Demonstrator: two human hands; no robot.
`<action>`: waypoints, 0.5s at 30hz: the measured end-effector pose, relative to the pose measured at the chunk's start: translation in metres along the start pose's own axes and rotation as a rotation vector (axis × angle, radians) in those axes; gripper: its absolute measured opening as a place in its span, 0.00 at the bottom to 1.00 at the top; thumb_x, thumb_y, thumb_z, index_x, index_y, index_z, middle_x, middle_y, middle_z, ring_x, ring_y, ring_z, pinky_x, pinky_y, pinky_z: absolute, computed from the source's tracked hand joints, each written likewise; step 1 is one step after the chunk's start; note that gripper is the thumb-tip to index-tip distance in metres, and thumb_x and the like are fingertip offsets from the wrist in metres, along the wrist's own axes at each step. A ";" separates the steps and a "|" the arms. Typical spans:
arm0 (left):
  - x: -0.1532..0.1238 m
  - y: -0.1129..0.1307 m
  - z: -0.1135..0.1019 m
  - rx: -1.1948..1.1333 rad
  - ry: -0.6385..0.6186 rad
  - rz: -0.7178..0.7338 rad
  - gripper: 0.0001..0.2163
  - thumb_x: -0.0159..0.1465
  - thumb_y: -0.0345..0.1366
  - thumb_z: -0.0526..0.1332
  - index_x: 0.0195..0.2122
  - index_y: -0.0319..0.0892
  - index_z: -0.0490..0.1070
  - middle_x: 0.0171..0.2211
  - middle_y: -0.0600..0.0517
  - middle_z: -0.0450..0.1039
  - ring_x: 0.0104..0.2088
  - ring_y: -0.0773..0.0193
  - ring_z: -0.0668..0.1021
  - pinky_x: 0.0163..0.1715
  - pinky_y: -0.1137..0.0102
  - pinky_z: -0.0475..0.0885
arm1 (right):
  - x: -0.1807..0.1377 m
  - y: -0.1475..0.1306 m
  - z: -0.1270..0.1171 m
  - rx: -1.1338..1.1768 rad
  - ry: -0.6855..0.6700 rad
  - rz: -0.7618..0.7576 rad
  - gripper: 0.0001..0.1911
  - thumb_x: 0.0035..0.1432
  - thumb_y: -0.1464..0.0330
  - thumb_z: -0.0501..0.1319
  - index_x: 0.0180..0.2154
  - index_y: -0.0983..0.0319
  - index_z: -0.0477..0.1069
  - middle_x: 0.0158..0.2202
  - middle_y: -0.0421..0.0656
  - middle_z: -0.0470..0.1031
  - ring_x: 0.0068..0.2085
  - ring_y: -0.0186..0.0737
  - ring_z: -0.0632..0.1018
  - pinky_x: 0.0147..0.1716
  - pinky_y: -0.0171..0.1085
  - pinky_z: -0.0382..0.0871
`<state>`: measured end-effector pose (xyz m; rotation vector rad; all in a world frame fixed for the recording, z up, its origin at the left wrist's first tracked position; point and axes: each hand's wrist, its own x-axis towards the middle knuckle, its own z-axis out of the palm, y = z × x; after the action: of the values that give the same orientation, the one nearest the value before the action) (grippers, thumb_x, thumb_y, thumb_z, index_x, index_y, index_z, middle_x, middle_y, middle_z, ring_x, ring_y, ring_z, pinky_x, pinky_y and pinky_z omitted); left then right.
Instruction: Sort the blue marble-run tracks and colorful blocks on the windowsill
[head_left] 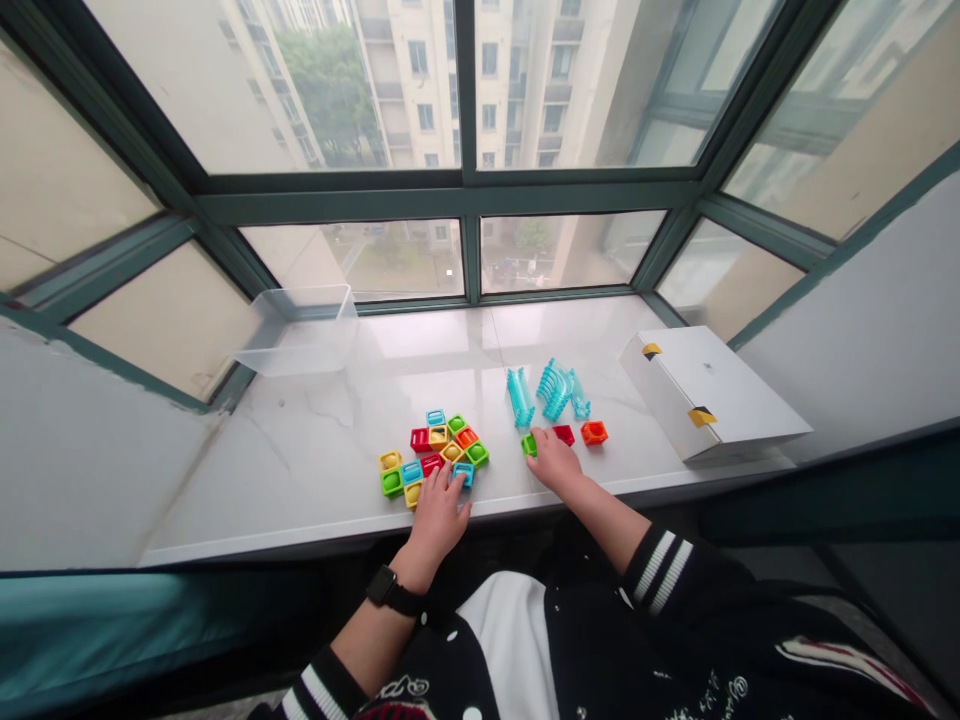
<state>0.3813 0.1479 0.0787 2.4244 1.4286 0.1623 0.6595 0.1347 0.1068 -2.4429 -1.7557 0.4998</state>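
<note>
A cluster of joined colourful blocks (435, 455), in green, yellow, blue, red and orange, lies on the white marble sill (315, 460). My left hand (436, 515) rests at the cluster's near edge, fingers spread and touching the blue and red blocks. My right hand (553, 462) lies further right, fingers curled over a green block (529, 445), with a red block (563, 434) and an orange block (594, 432) just beyond. Several turquoise ribbed track pieces (551, 392) stand behind them.
A clear plastic tub (300, 330) stands at the back left of the sill. A white cardboard box (705, 395) with yellow-black tape lies at the right. Window frames close off the back; the sill's front edge runs just in front of my hands.
</note>
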 end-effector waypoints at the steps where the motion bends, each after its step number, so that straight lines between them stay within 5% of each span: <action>1: 0.000 0.000 -0.001 0.003 -0.002 0.004 0.25 0.65 0.35 0.66 0.64 0.43 0.71 0.73 0.38 0.59 0.72 0.38 0.63 0.71 0.46 0.59 | 0.003 -0.004 0.001 -0.027 -0.015 0.016 0.26 0.66 0.66 0.62 0.63 0.62 0.65 0.58 0.54 0.72 0.50 0.51 0.80 0.40 0.40 0.70; 15: -0.003 -0.005 0.002 0.022 -0.012 0.038 0.29 0.64 0.35 0.65 0.67 0.44 0.69 0.75 0.40 0.56 0.74 0.38 0.60 0.72 0.46 0.58 | 0.024 -0.019 0.002 -0.125 -0.093 0.102 0.26 0.70 0.64 0.60 0.66 0.63 0.61 0.59 0.58 0.69 0.50 0.52 0.81 0.42 0.41 0.72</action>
<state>0.3761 0.1466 0.0755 2.4669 1.3874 0.1419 0.6488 0.1626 0.1047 -2.6461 -1.7539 0.5366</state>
